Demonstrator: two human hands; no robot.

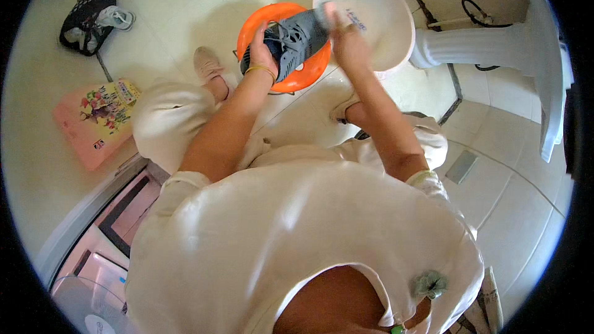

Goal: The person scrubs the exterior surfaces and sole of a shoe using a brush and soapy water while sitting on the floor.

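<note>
A grey lace-up sneaker point(301, 35) is held above an orange round stool or basin point(258, 20), its toe pointing to the upper right. My left hand point(262, 55) grips it around the heel and opening, with a yellow band at the wrist. At the toe, my right hand point(348, 40) is smeared by motion, its fingers curled in. A greyish blur lies between those fingers and the toe; I cannot make out what it is. Just right of the sneaker stands a white basin point(396, 28) with cloudy water in it, partly behind my right hand.
A black mesh basket point(79, 17) with a white shoe point(116, 18) sits at the far left. Nearer lies a pink printed bag point(93, 127). A white sink pedestal point(473, 46) stands to the right, with a black hose point(476, 9) behind it.
</note>
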